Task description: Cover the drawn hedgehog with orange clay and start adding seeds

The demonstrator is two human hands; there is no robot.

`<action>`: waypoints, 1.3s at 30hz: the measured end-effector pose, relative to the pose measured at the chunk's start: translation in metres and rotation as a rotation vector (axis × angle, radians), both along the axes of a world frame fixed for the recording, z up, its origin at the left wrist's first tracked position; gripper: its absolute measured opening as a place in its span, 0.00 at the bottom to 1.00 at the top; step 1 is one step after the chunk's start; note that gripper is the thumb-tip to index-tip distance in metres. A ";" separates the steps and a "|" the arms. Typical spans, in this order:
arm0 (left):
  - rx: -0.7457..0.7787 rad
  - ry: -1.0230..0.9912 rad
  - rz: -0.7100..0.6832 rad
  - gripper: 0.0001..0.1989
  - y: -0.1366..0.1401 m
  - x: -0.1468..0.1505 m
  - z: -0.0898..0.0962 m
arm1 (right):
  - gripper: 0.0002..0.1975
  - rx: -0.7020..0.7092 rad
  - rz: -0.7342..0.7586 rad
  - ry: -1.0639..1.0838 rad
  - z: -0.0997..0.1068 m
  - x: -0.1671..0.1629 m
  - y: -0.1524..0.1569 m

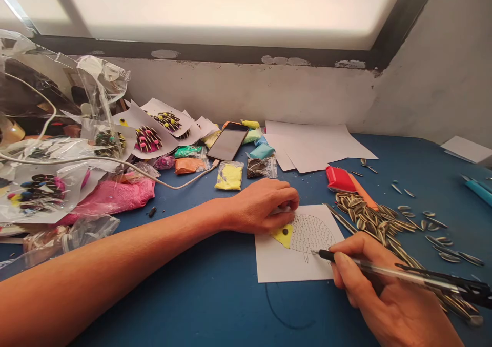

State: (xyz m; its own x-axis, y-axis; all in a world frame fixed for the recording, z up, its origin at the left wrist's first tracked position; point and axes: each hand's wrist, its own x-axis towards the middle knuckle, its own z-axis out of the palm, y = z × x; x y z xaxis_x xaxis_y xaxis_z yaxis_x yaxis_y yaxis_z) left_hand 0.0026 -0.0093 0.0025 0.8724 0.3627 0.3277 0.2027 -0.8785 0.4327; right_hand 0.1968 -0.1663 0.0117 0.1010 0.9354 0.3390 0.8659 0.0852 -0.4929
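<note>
A small white sheet of paper (pixel 274 265) lies on the blue table. It carries a drawn hedgehog-like outline (pixel 313 231) filled with short pen strokes. The figure's pointed face (pixel 283 237) is yellow with a dark round eye. My left hand (pixel 265 203) rests over the sheet's upper left corner, fingers curled and thumb against the paper, with nothing visible in them. Between the fingers and thumb of my right hand (pixel 378 280) is a clear ballpoint pen (pixel 365 266) with a black grip. Its tip is at the lower edge of the outline, near the drawn legs.
Sunflower seeds (pixel 369 216) lie in a pile and scattered on the right, beside a red packet (pixel 341 179). Blank sheets (pixel 307 142), a phone (pixel 228 141) and a yellow clay packet (pixel 229 175) sit behind. Plastic-wrapped crafts (pixel 38 193) and a white cable (pixel 180 187) occupy the left.
</note>
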 end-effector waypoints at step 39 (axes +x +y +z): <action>0.008 0.005 -0.001 0.03 0.000 0.000 0.000 | 0.14 0.008 -0.010 0.006 -0.005 0.004 0.002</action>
